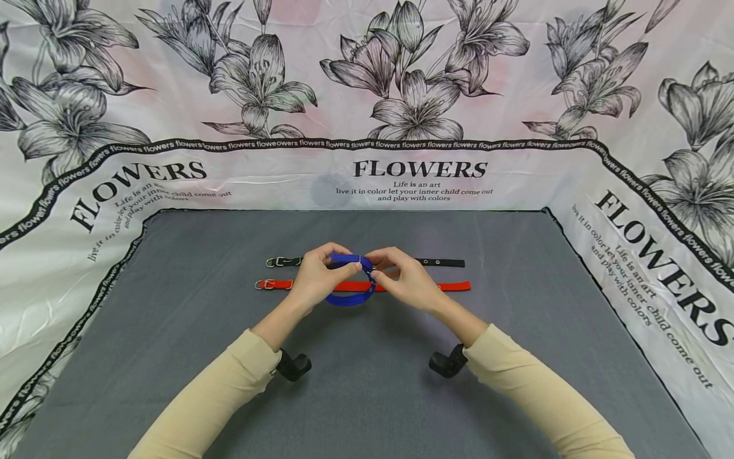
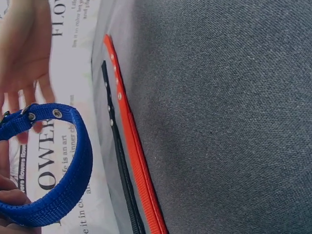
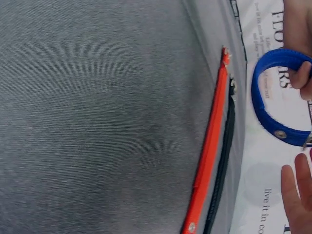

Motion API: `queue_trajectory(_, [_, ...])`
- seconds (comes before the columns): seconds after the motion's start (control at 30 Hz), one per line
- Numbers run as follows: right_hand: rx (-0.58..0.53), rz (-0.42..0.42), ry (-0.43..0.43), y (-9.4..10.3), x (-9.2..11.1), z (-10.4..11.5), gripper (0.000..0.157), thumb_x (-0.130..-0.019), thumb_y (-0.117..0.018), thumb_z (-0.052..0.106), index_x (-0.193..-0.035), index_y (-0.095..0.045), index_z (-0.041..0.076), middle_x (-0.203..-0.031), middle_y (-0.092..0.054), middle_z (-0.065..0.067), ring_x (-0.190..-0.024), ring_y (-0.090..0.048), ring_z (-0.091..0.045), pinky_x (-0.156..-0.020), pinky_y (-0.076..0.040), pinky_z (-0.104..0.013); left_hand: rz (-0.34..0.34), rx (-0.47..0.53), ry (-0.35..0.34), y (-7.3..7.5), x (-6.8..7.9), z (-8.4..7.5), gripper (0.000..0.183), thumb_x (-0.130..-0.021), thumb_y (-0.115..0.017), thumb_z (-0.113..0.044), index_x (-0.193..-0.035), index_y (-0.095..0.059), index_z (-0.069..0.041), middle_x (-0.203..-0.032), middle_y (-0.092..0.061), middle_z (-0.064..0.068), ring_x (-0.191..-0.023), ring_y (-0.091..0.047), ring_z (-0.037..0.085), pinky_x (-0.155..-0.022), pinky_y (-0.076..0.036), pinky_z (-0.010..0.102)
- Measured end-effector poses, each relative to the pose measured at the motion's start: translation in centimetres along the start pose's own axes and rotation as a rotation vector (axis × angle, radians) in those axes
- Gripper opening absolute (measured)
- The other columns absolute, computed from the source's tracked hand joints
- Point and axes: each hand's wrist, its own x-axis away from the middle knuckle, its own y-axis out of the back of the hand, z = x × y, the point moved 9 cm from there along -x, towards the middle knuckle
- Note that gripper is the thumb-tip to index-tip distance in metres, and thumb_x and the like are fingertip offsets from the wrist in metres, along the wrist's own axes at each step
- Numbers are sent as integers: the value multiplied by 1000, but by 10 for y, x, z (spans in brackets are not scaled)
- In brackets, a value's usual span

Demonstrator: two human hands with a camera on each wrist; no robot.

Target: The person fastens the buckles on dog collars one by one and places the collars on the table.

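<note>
A blue collar [image 1: 351,298] of woven strap is bent into a closed loop, held up above the grey table. Metal eyelets and a buckle show on its upper part in the left wrist view. My left hand [image 1: 317,275] grips the loop's left side with thumb and fingers. At the buckle side, the thumb and index finger of my right hand [image 1: 410,280] pinch the strap, partly hidden; its other fingers stretch out loosely. Behind the hands lie a red collar [image 1: 455,287] and a black collar [image 1: 441,262], both straight, their middles partly covered in the head view.
The grey tabletop [image 1: 367,395] runs back to a white floral cloth wall [image 1: 275,175] with printed lettering. Similar cloth stands at both sides. Black wrist mounts [image 1: 295,367] hang below both forearms.
</note>
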Motion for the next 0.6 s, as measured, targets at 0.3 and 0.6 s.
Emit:
queue_trajectory(0.3, [21, 31, -19, -14, 2, -30, 32, -86, -65, 12, -115, -53, 11, -102, -64, -7, -89, -63, -19, -74, -54, -30, -33, 131, 1, 6, -1, -2, 30, -79, -73, -33, -102, -62, -16, -96, -69, 6, -89, -65, 18, -79, -48, 39])
queue_trajectory(0.6, [8, -35, -60, -8, 4, -31, 24, -86, -65, 10, -108, -56, 11, -93, -64, -4, -81, -63, -15, -70, -54, -27, -18, 177, 2, 8, -2, 1, 33, -81, -71, -30, -106, -60, -10, -101, -68, 11, -92, -66, 22, -85, -50, 43])
